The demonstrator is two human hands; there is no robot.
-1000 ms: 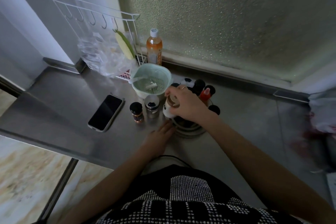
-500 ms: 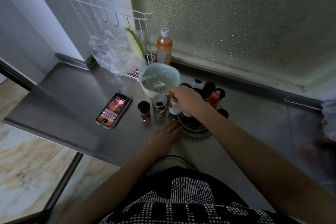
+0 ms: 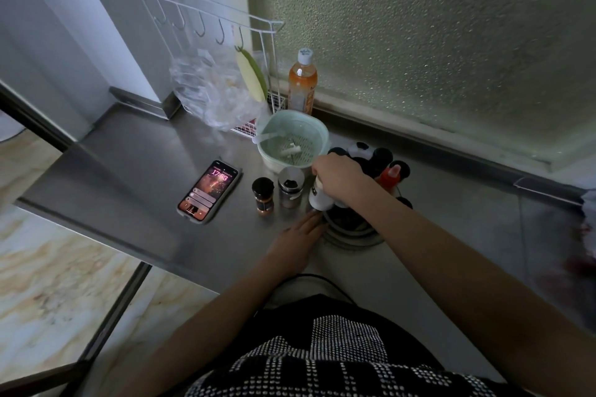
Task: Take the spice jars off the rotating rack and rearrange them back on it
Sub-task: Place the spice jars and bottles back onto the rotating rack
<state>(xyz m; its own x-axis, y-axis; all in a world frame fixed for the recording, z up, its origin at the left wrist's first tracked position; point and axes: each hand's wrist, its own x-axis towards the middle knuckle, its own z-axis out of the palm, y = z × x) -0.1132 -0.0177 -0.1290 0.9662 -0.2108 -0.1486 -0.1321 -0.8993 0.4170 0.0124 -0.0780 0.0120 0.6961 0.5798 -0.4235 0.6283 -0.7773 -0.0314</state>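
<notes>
A round rotating rack [image 3: 351, 230] stands on the steel counter [image 3: 138, 167] and holds several dark-capped jars [image 3: 380, 156] plus a red-topped bottle [image 3: 388, 176]. My right hand [image 3: 342, 179] grips a white jar [image 3: 317, 196] from above, at the rack's left edge. My left hand [image 3: 298, 238] lies flat on the counter, fingertips touching the rack's base. Two jars stand on the counter left of the rack: a brown spice jar [image 3: 263, 196] with a black cap and a steel-sided jar [image 3: 290, 187].
A pale green colander bowl [image 3: 292, 142] sits just behind the two loose jars. A lit phone [image 3: 209, 190] lies to the left. An orange drink bottle [image 3: 302, 84], a white wire hook rack [image 3: 209, 19] and a plastic bag [image 3: 209, 90] stand at the back. The counter's edge runs front left.
My right hand has lowered the white jar down by the rack's left edge. The phone screen lit up. My left hand stayed at the rack's base.
</notes>
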